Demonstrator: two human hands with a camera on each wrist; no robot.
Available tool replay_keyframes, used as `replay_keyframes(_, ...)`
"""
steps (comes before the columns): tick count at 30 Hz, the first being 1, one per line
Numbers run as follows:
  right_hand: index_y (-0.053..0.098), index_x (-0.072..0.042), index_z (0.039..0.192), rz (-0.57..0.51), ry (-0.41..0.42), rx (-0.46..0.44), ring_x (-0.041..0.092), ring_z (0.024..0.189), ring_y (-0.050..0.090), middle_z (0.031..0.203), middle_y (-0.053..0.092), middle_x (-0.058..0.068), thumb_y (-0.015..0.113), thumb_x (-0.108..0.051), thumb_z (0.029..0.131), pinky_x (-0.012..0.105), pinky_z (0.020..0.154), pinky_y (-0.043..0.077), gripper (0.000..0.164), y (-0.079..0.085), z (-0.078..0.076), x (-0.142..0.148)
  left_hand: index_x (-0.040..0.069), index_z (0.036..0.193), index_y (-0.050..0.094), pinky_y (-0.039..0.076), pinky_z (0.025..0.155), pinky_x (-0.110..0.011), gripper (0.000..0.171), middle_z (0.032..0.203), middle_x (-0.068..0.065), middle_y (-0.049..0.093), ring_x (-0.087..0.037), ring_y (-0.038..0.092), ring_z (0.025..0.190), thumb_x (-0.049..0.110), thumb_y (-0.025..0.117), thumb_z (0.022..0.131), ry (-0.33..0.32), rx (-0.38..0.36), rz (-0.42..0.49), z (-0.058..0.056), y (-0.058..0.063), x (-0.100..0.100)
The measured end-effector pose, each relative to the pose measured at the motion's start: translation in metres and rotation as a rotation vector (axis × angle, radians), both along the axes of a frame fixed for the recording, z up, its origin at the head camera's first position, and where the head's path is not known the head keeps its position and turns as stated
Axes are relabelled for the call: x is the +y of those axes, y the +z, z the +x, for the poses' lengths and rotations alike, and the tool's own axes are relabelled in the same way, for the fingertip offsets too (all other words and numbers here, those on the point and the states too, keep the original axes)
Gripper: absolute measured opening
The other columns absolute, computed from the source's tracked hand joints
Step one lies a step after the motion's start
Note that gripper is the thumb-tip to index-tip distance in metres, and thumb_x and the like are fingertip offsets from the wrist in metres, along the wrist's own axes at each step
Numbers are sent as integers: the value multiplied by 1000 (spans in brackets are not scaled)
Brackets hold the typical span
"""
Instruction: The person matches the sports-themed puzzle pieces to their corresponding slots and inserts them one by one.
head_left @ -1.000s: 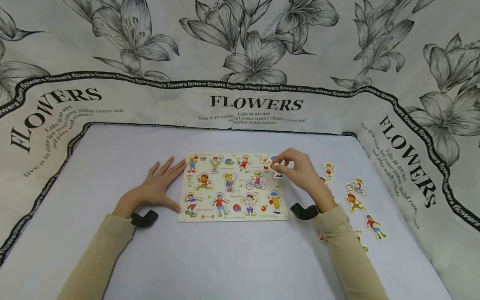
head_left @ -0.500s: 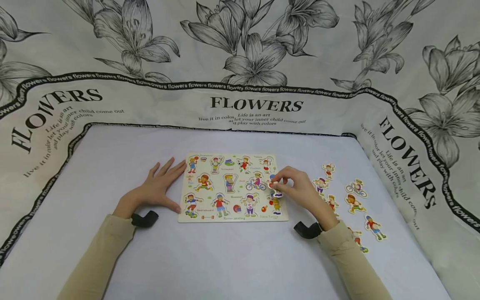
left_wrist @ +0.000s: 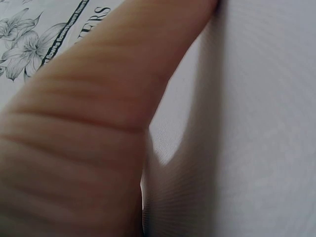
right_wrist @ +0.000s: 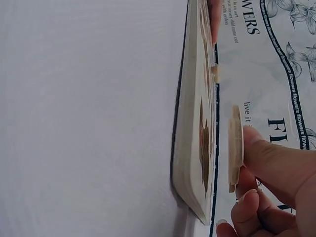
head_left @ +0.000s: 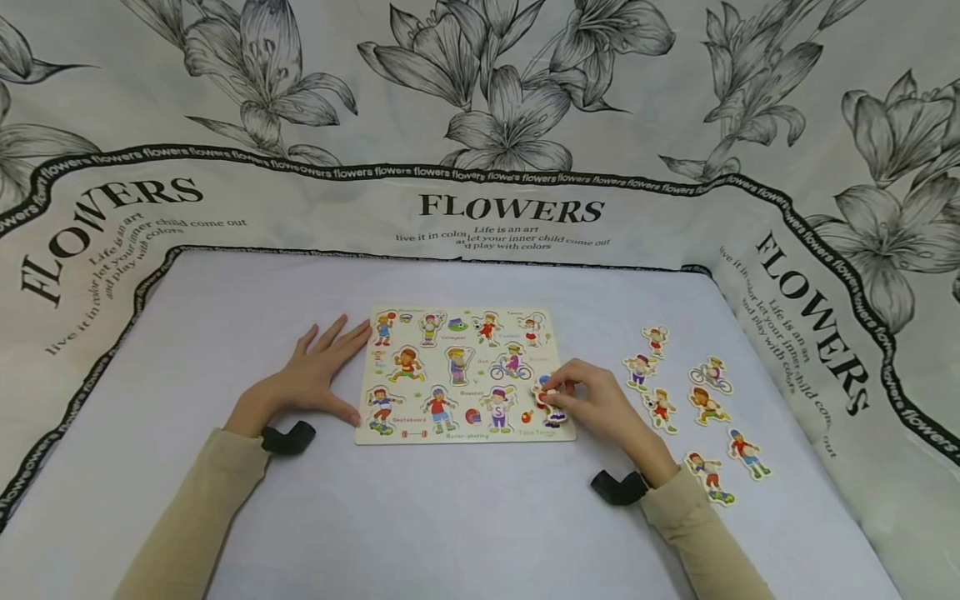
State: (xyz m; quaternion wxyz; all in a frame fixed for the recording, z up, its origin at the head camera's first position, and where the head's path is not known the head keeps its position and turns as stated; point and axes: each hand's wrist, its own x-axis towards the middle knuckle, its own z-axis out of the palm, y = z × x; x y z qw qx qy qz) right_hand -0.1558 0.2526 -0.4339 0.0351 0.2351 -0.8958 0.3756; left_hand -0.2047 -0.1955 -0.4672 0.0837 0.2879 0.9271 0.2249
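A cream puzzle board [head_left: 438, 425] with printed sports figures lies flat on the white table. My left hand [head_left: 303, 379] rests with spread fingers along its left edge, fingertips and thumb touching the rim. My right hand [head_left: 596, 400] pinches a child-shaped wooden puzzle piece [head_left: 549, 402] between thumb and fingers, over the board's lower right corner. In the right wrist view the pinched puzzle piece [right_wrist: 236, 148] is seen edge-on, a small gap apart from the board [right_wrist: 190, 163]. The left wrist view holds mostly the forearm and wrist skin.
Several loose puzzle pieces lie right of the board, among them a cyclist piece [head_left: 711, 375], a runner piece [head_left: 708, 406], a skater piece [head_left: 748, 454] and a skateboarder piece [head_left: 709, 477]. A floral cloth wall [head_left: 510, 221] rises behind the table.
My right hand has moved the puzzle piece from the board's upper right corner toward me, down to the lower right corner. The left hand has stayed in place.
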Motion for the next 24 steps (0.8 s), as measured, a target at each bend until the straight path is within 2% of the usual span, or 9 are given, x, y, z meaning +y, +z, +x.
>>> replay_keyframes(8, 74, -13, 92, -23, -19, -57, 11, 73, 54, 84, 62, -6, 80, -8, 83, 26, 64, 45, 12, -5, 4, 3, 11, 160, 13, -13, 117, -56, 142, 167, -4, 8, -33, -9, 151, 81, 76, 54, -4, 34, 17, -3, -9, -3)
replay_keyframes(13, 74, -13, 93, -58, -15, -86, 12, 73, 54, 85, 63, -4, 80, -10, 84, 23, 64, 45, 11, -11, 6, 4, 8, 159, 17, -12, 116, -59, 140, 166, -7, 11, -36, -7, 151, 77, 80, 54, 0, 31, 37, 0, -4, -1)
replay_keyframes(18, 74, -11, 95, -92, -3, -81, 16, 73, 54, 86, 64, 0, 79, -9, 85, 23, 63, 45, 12, -17, 8, 5, 7, 159, 17, -11, 116, -60, 140, 166, -9, 11, -37, -7, 151, 75, 81, 54, 10, 8, -1, 2, 3, 2)
replay_keyframes(24, 71, 1, 92, -103, 21, -47, 26, 71, 55, 84, 64, 14, 76, 5, 82, 26, 62, 46, 13, 9, 19, -9, 9, 160, 15, -12, 116, -59, 142, 167, -7, 8, -36, -8, 151, 76, 81, 54, 13, -5, -35, 0, 1, 1)
